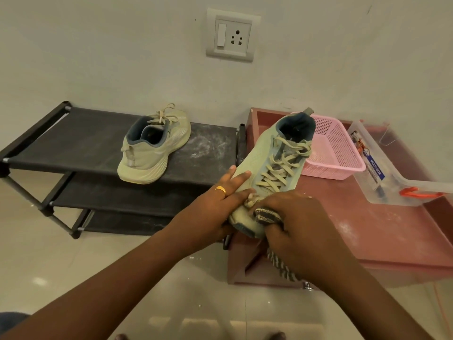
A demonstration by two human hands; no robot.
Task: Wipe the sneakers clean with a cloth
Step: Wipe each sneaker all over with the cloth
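While the left hand point(210, 204) grips the toe end of the held sneaker point(264, 158) from the left, two fingers lying straight along its side, the right hand point(301, 227) clutches a striped grey cloth point(266, 215) and presses it against the toe. That shoe points heel-far over the near-left corner of a reddish table point(367, 229), beside a pink basket point(335, 148) and a clear box point(392, 182). Further left, the second sneaker point(152, 153) sits on the top shelf of a dusty black shoe rack point(73, 143).
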